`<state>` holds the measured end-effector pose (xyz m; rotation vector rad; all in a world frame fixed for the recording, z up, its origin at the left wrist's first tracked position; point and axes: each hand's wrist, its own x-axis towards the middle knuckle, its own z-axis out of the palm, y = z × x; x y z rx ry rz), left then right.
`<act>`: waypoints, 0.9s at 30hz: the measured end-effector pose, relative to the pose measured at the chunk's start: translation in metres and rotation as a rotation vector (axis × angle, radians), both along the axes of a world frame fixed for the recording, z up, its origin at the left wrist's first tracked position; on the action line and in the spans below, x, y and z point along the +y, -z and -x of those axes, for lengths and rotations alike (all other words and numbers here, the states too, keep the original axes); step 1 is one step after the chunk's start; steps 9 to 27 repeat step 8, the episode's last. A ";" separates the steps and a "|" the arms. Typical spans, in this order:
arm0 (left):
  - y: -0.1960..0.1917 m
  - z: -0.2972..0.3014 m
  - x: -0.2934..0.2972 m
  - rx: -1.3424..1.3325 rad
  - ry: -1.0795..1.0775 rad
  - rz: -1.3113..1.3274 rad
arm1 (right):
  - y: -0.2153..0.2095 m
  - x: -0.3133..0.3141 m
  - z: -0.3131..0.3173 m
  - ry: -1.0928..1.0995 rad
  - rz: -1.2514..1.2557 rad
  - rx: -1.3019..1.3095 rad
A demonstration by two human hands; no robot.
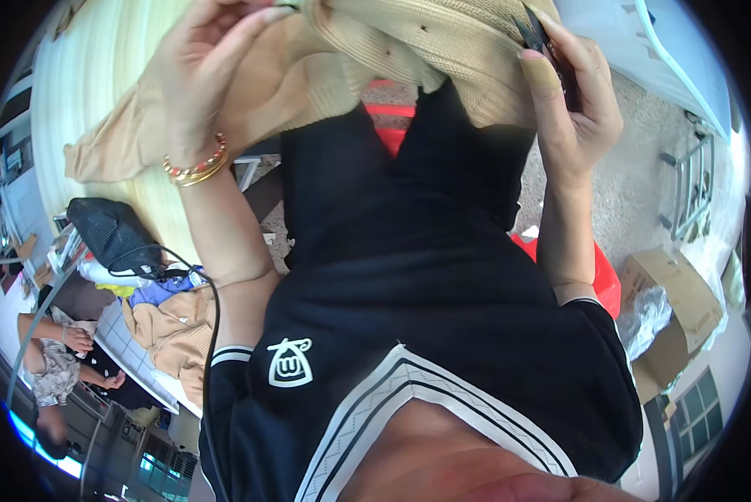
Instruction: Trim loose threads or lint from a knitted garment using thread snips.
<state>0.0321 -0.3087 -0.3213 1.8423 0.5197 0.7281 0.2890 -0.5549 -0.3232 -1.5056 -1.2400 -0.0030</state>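
A beige knitted garment (425, 42) is held up close in front of me, above my black shirt. My left hand (199, 75), with a beaded and gold bracelet (195, 170) on its wrist, pinches the cloth at its upper left. My right hand (572, 100) grips the garment's right edge, with a small pair of dark snips (543, 42) pressed between its fingers and the fabric. The snips' tips are partly hidden by the cloth.
A pale round table top (99, 75) lies at the left, with a black mesh object (112, 234) and a pile of beige garments (170, 326) below it. Another person sits at the lower left (57, 360). A red stool (605, 276) and a cardboard box (676, 301) stand at the right.
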 end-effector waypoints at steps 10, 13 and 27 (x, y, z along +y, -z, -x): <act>-0.018 -0.037 -0.054 0.165 -0.099 -0.550 | -0.016 0.004 0.004 -0.127 0.243 -0.141; -0.018 -0.037 -0.054 0.165 -0.099 -0.550 | -0.016 0.004 0.004 -0.127 0.243 -0.141; -0.018 -0.037 -0.054 0.165 -0.099 -0.550 | -0.016 0.004 0.004 -0.127 0.243 -0.141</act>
